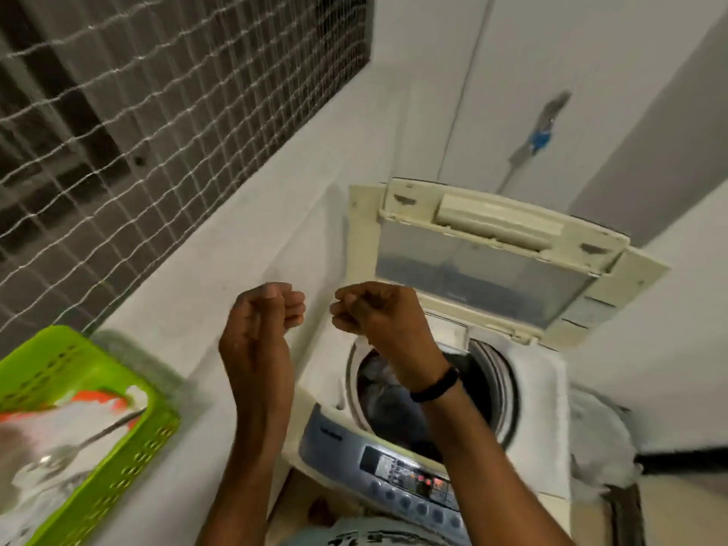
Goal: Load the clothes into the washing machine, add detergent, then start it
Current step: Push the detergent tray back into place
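Note:
The top-loading washing machine [539, 392] stands with its lid [488, 254] folded up and back. Dark clothes [390, 403] lie inside its drum. A grey control panel [409, 474] with buttons runs along the front. My left hand [264, 313] is raised above the ledge left of the machine, fingers curled into a fist with nothing visible in it. My right hand [374, 309] is up over the drum's left rim, fingers curled closed too, a black band on its wrist. The two fists are close together but apart.
A green plastic basket [130, 443] sits on the grey ledge at lower left, holding a white and orange detergent bag [78, 411] and a metal spoon [90, 439]. A netted window grille [138, 112] fills the upper left. A tap [539, 135] is on the wall behind.

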`<state>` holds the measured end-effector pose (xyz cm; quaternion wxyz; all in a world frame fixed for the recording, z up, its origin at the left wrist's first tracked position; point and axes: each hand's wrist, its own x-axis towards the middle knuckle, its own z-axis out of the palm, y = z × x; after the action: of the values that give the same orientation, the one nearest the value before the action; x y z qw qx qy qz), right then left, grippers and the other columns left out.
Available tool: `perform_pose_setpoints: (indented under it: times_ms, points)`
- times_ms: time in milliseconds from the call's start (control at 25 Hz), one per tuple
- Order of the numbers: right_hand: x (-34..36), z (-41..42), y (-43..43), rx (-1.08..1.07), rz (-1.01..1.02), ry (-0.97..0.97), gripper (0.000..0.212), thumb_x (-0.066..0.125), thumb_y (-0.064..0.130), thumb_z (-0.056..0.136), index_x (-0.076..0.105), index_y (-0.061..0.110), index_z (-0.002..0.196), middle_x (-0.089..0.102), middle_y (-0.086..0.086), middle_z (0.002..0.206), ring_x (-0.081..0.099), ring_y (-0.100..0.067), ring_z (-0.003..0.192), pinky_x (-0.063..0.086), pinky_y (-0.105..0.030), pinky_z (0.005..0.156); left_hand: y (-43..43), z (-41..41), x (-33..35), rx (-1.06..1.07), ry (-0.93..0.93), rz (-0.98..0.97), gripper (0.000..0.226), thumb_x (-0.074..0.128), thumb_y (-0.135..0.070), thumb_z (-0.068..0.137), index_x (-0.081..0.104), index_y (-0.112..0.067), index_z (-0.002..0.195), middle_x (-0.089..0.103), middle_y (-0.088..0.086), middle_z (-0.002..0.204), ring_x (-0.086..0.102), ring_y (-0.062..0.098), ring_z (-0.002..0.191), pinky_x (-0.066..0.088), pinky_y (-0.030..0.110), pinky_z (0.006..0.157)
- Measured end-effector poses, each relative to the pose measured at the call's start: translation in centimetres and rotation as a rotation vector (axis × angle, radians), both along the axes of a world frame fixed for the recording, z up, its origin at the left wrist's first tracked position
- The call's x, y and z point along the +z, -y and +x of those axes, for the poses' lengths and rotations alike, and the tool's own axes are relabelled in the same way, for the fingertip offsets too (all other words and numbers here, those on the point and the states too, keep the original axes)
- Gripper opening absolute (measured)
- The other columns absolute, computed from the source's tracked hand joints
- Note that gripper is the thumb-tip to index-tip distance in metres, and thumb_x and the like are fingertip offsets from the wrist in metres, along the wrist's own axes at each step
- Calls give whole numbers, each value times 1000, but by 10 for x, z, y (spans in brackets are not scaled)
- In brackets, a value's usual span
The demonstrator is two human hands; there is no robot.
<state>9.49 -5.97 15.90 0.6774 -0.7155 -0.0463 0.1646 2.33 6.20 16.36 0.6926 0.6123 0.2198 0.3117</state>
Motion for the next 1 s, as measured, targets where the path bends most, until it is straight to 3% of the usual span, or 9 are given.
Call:
perform_pose_setpoints:
  times_ms: [200,320,440,520,600,680,760,840,1000]
  points:
    - [-64,28,77,-222,-14,-171,13,61,7,93,71,0,97,73,-19,93,72,-33,93,59,-42,87,49,61,-55,-242,-229,-147,18,58,-25,99,69,-13,94,74,13,90,71,22,84,59,33,78]
    - [-116,44,115,-427,145,-399,13,59,1,92,66,-7,101,68,-18,89,68,-35,93,58,-41,89,76,99,-103,-364,-412,-306,15,63,-24,96,68,-10,96,73,14,91,68,26,85,57,34,77]
    - [-168,58,145,-652,264,-598,7,61,3,92,62,-3,87,60,-10,71,62,-21,67,58,-34,77,102,130,-155,-465,-602,-501,22,65,-22,94,67,-6,110,69,19,99,66,27,91,57,32,79]
    - [-203,70,161,-709,281,-707,19,65,10,91,57,7,74,50,-9,63,49,-16,52,56,-26,57,118,147,-184,-521,-722,-647,14,65,-18,94,66,-7,104,62,19,104,62,26,94,54,36,93]
    - [-235,79,170,-739,287,-748,16,65,12,91,59,8,77,54,-10,73,52,-17,60,56,-26,56,130,158,-208,-546,-829,-731,9,65,-14,93,66,-8,100,57,21,113,59,28,96,49,39,104]
    - [-262,88,177,-736,306,-774,3,64,12,92,64,9,93,64,-14,98,62,-20,82,60,-32,77,139,169,-230,-560,-904,-761,19,64,-10,91,66,-5,109,58,23,120,59,30,101,48,42,106]
    - [-278,90,179,-754,356,-818,24,66,10,90,63,5,113,65,-14,112,65,-22,96,58,-37,85,145,179,-247,-545,-938,-770,26,63,-6,90,66,-1,115,63,23,120,61,34,109,49,43,105]
    - [-283,91,180,-763,456,-832,39,68,8,89,56,3,126,67,-12,111,67,-23,99,60,-35,76,149,189,-261,-510,-950,-796,30,63,-4,89,64,2,118,66,25,119,63,36,111,53,43,99]
    - [-297,101,180,-811,491,-830,46,67,4,87,53,6,131,66,-18,121,68,-29,106,60,-36,80,152,202,-281,-466,-950,-823,37,67,-1,88,60,6,124,70,25,115,67,36,109,58,40,86]
